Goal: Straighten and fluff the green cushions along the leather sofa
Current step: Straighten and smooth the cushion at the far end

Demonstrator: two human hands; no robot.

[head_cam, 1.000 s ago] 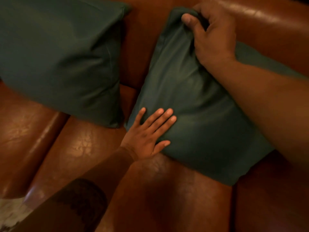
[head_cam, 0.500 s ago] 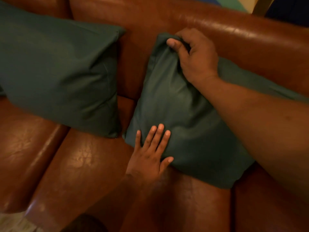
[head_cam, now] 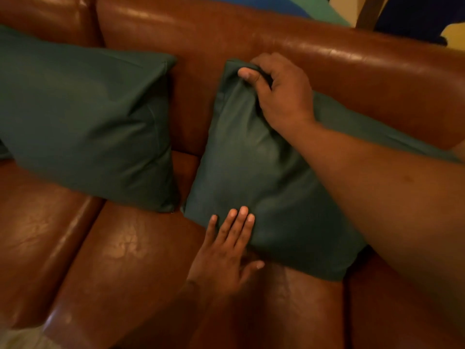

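Note:
Two dark green cushions lean against the back of a brown leather sofa (head_cam: 115, 260). The left cushion (head_cam: 90, 122) stands alone, untouched. The right cushion (head_cam: 254, 177) sits tilted on the seat. My right hand (head_cam: 279, 91) grips its top left corner, thumb and fingers curled round the fabric. My left hand (head_cam: 226, 250) lies flat with straight fingers against the cushion's lower front edge, palm partly on the seat. My right forearm hides the cushion's right side.
The sofa's backrest (head_cam: 302, 44) runs across the top of the view. Seams split the seat into sections. A pale patch of floor (head_cam: 17, 338) shows at the bottom left. Blue, green and yellow shapes (head_cam: 314, 6) show behind the sofa.
My left hand has slid down from the cushion's face to its lower edge. My right hand keeps its grip on the top corner. The view has tilted up, showing more backrest.

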